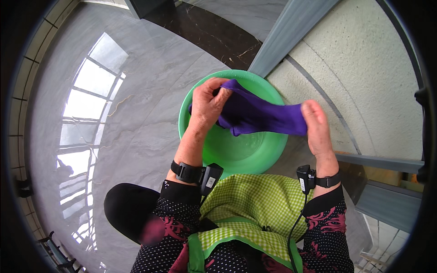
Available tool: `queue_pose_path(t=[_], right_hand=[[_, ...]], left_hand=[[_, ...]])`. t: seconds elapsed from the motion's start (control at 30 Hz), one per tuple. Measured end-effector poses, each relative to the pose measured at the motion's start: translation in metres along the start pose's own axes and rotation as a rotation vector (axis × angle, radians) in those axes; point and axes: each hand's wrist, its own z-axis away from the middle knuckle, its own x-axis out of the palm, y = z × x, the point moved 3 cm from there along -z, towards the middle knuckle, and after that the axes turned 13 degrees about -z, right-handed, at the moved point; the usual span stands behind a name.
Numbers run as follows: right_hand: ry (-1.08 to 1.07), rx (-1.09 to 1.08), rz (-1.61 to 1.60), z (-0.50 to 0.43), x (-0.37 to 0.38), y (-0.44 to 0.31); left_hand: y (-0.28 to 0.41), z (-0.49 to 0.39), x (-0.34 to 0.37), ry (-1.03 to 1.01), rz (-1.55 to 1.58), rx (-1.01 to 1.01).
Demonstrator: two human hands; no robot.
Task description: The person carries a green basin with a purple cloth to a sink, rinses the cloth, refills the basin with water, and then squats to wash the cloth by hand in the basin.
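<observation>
A purple cloth (pixel 266 114) is stretched sideways between my two hands, above a round green plastic basin (pixel 273 157). My left hand (pixel 210 100) pinches its left end between thumb and fingers, over the basin's left part. Its right end is gripped by my right hand (pixel 315 119), beyond the basin's right rim. Some of the cloth hangs bunched by my left hand, and a piece of it shows left of that hand. The basin's bottom looks wet. My left palm and part of the cloth behind it are hidden.
The basin stands on a grey marble-look tile floor (pixel 146 112). A dark stone threshold strip (pixel 218 34) and a grey frame post (pixel 290 30) lie beyond it. At right is a pale rough panel (pixel 362 68). A green checked apron (pixel 256 198) covers my lap.
</observation>
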Motion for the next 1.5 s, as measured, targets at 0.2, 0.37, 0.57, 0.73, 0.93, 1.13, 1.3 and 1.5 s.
queue_pose_path(t=[0.2, 0.37, 0.57, 0.73, 0.93, 1.13, 1.3, 1.5], right_hand=[[-0.445, 0.082, 0.550, 0.017, 0.030, 0.042], [-0.364, 0.176, 0.810, 0.022, 0.037, 0.084], [-0.269, 0.109, 0.480, 0.012, 0.042, 0.094], [-0.245, 0.175, 0.497, 0.003, 0.032, 0.071], [-0.267, 0.013, 0.402, 0.004, 0.034, 0.038], [-0.108, -0.066, 0.345, -0.001, 0.017, 0.027], [0.039, -0.034, 0.728, -0.004, 0.000, 0.030], [-0.384, 0.001, 0.958, 0.009, 0.029, 0.042]], left_hand=[[0.008, 0.032, 0.064, -0.248, -0.503, 0.363], [-0.015, 0.068, 0.110, -0.306, -0.475, 0.186], [-0.020, 0.059, 0.102, -0.391, -0.258, 0.041], [-0.045, 0.049, 0.069, -0.570, -0.028, -0.025], [-0.098, 0.063, 0.058, -0.603, -0.653, -0.032], [-0.098, 0.052, 0.030, -0.176, -0.689, 0.042], [-0.084, 0.036, 0.008, -0.272, -0.501, -0.132], [-0.035, 0.027, 0.032, -0.369, -0.581, 0.208]])
